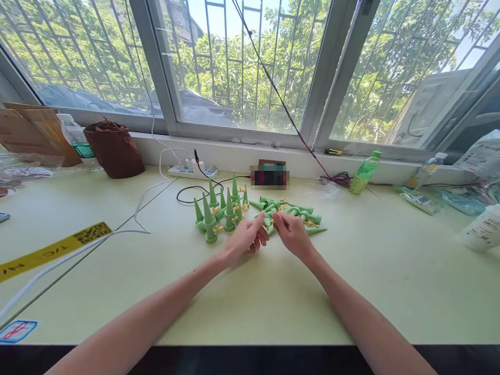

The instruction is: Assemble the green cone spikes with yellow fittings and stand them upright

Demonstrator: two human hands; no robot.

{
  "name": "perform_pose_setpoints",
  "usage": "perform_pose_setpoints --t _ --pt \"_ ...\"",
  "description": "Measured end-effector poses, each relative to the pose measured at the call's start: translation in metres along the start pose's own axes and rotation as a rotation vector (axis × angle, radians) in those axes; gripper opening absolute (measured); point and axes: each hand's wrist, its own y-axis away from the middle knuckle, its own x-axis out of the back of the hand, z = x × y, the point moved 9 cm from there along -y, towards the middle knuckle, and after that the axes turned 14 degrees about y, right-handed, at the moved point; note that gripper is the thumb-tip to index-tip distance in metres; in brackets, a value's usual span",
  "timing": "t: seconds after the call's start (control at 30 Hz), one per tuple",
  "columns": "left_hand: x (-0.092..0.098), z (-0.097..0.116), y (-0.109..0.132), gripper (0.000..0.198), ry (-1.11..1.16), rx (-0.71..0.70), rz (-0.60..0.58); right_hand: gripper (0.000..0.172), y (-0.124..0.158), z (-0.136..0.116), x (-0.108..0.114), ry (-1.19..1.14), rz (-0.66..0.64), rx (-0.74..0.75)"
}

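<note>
Windows [151, 57] rise behind a pale desk [250, 307]. Near its middle, a group of green spikes [210, 223] stands upright, and a pile of loose spikes [296, 211] lies just to the right. The left hand [248, 235] is beside the upright group, fingers loosely curled; the right hand [291, 230], fingers pinched together, is at the pile's near edge. Whether either grips anything, I cannot tell. Small yellow taps [219, 228] jut from the spikes.

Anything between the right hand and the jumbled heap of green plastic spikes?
Nothing visible is: the right hand is at the near edge of the heap of green plastic spikes. The left hand is just to its left, not between them.
</note>
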Motion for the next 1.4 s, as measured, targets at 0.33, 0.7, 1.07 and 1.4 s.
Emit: perform_pose_setpoints --t 0.33,0.7,1.07,1.4 --pt "-0.011 -0.004 0.001 0.047 0.314 0.041 -0.141 0.047 0.001 0.001 -0.006 -0.022 -0.026 -0.007" --pt "-0.002 0.029 0.007 0.028 -0.152 -0.42 -0.021 0.058 0.0 0.018 -0.016 -0.255 -0.05 -0.167" --pt "0.002 0.009 0.001 0.053 0.162 -0.072 0.005 0.047 0.001 -0.002 0.007 -0.021 0.069 -0.025" --pt "-0.015 0.006 0.003 0.039 0.355 0.031 -0.198 0.043 0.001 -0.008 0.001 0.032 -0.001 0.053"
